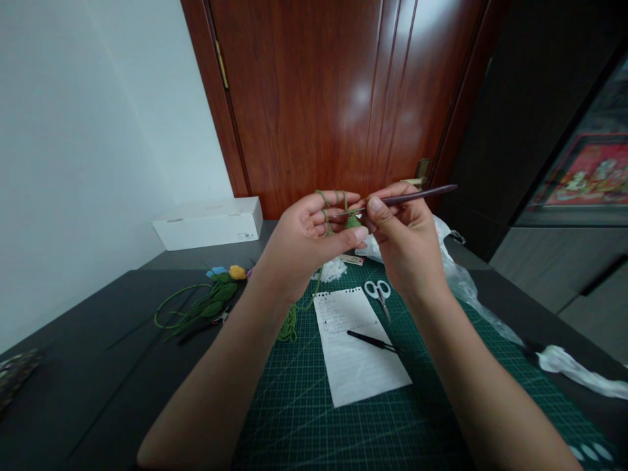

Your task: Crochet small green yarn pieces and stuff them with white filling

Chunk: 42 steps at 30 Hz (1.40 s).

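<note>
My left hand (314, 235) is raised above the table, thumb and fingers pinching a small green crochet piece (352, 222), with green yarn (330, 199) looped over its fingers. The yarn trails down to a loose green pile (288, 325) on the mat. My right hand (400, 235) faces it and grips a dark crochet hook (417, 195) like a pencil. The hook's tip sits in the green piece. Both hands are closed and nearly touch.
A green cutting mat (343, 418) covers the dark table, bearing a written paper sheet (356, 347), a black pen (373, 341) and white-handled scissors (379, 292). Crocheted flowers with green stems (210, 297) lie left. A white box (209, 222) stands by the door; plastic wrap (466, 281) lies right.
</note>
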### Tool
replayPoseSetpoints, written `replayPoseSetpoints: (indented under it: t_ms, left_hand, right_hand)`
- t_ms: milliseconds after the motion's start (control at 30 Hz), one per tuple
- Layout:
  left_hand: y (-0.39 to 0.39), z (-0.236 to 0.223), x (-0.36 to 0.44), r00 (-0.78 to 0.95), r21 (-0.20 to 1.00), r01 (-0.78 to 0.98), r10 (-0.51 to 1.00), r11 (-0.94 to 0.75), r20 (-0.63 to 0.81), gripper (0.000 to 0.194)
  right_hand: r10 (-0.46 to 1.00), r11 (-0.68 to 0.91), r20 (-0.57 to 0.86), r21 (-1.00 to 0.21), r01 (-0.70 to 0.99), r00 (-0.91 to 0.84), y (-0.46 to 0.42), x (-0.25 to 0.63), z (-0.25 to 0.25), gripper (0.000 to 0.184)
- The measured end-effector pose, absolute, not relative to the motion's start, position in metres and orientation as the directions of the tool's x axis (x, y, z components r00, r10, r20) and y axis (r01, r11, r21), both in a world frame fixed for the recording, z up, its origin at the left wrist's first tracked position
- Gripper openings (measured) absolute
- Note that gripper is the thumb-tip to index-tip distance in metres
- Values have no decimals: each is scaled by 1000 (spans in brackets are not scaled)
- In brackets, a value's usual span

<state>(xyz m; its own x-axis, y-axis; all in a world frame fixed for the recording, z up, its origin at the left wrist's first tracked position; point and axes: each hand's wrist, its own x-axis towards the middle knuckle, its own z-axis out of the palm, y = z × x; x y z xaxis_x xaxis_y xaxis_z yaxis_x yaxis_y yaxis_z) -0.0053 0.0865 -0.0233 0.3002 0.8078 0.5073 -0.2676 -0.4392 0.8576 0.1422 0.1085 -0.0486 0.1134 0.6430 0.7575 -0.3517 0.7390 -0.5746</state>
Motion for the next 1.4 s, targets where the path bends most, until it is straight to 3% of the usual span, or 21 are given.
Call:
replayPoseSetpoints:
  t_ms: [267, 767, 1033, 1400]
  left_hand:
    - [85, -26, 0, 251, 846, -259, 813, -467, 525, 32]
    - [81, -22, 0, 231, 855, -193, 824, -482, 517, 34]
    - [82, -23, -2, 239, 848, -216, 817, -483, 526, 46]
    - [81, -23, -5, 267, 846, -258, 807, -467, 527, 39]
  right_hand:
    - [660, 730, 741, -592, -341, 125, 105, 140, -47, 22]
    - [682, 701, 728, -622, -350, 72, 104, 140, -48, 24]
    - [685, 698, 724, -618, -361, 84, 101, 140, -45, 24]
    - [673, 721, 729, -611, -328, 122, 99, 142, -42, 25]
